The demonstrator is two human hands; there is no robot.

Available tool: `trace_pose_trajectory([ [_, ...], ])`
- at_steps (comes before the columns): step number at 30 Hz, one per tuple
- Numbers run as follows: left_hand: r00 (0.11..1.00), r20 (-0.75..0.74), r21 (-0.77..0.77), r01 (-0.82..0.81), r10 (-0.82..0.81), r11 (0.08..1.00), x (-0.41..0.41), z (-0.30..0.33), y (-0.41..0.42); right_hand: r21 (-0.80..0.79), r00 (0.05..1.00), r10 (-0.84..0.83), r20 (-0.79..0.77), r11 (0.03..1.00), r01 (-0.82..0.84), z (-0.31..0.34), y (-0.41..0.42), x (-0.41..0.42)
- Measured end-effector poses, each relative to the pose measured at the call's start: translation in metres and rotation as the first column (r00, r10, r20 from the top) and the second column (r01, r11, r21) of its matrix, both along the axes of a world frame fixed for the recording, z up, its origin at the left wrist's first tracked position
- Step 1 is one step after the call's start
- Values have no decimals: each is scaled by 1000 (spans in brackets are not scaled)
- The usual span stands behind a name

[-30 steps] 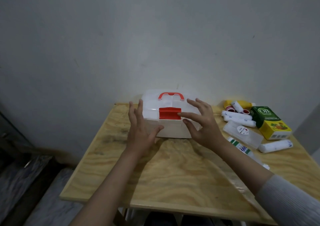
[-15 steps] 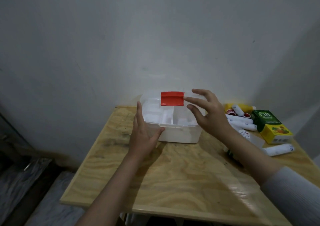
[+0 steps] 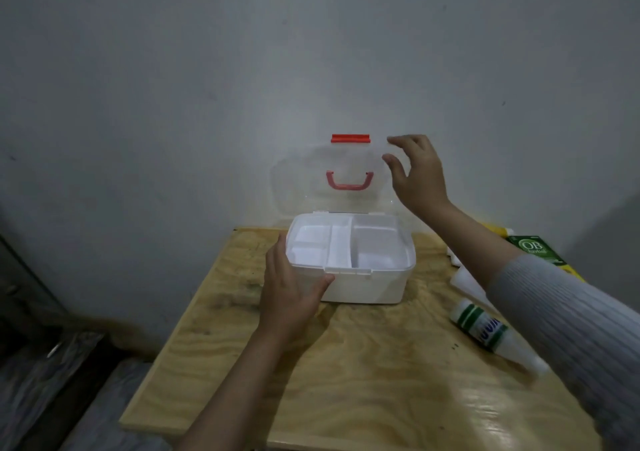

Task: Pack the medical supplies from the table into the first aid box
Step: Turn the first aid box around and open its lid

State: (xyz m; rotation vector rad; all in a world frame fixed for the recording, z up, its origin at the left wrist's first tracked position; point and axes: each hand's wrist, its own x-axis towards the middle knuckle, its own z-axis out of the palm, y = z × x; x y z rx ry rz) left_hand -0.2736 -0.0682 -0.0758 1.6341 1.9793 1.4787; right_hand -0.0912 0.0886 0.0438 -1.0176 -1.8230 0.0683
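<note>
Dim, soft-focus, glare on tabletop (image 3: 498, 426)

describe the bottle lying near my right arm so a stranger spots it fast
Start at the pale plywood table, then look right of the open white plastic first aid box. The white plastic bottle lies on its side beside the grey ribbed sleeve. Only it carries green bands and blue lettering.

The left hand (image 3: 291, 294) is being held low and forward, fingers straight and together, thumb spread wide. The right hand (image 3: 417, 173) is being held up higher, its sleeved forearm (image 3: 540, 288) stretched out, fingers loosely curled, thumb and forefinger parted.
</note>
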Motion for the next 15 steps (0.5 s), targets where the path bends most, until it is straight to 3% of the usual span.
trace_pose_trajectory([
  [4, 1000, 7, -3, 11, -11, 1000, -2, -1, 0, -95, 991, -5, 136, 995, 18, -2, 11, 0],
  [8, 994, 110, 14, -25, 23, 1000, 0, 0, -1, -172, 941, -47, 334, 979, 109, 0, 16, 8],
  [15, 980, 198, 71, -43, 28, 997, -1, -6, 3, -89, 939, -8, 345, 995, 41, -2, -5, 65],
])
